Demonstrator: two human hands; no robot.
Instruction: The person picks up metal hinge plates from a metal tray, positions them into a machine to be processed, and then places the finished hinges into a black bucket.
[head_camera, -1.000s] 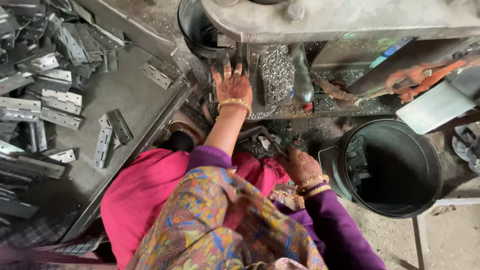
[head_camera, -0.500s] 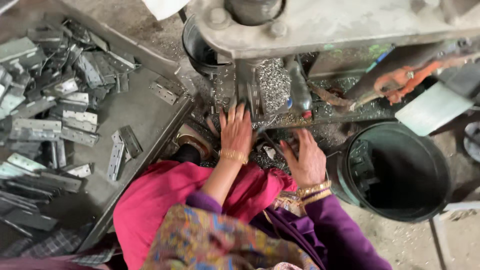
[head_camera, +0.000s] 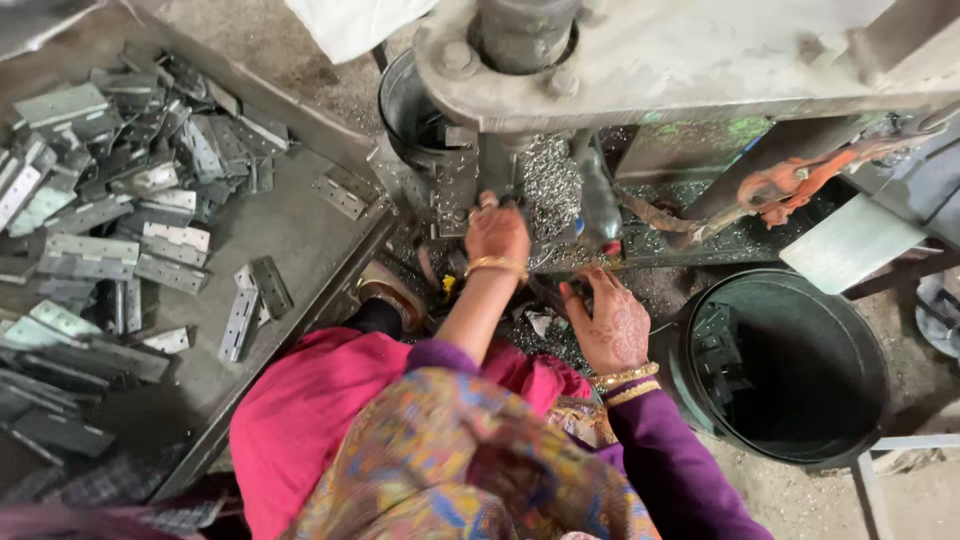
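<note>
My left hand (head_camera: 497, 235), with a gold bangle at the wrist, reaches up to the bed of a grey metal press (head_camera: 640, 60). Its fingertips are on a perforated metal hinge plate (head_camera: 455, 190) that stands under the press head. My right hand (head_camera: 612, 325), with henna patterns and gold bangles, rests with fingers spread at the bed's front edge, among metal shavings (head_camera: 548, 185). Nothing is clearly held in it. I sit low, in a pink and patterned dress with purple sleeves.
A flat grey tray (head_camera: 290, 235) on the left carries several loose metal hinges (head_camera: 110, 190). A black bucket (head_camera: 790, 365) with a few hinges inside stands on the right. A plastic bottle (head_camera: 598, 205) and an orange-handled tool (head_camera: 800, 175) lie by the press.
My left hand has moved up to the hinge plate under the press head. My right hand has risen from my lap to the bed's edge. The view has shifted closer.
</note>
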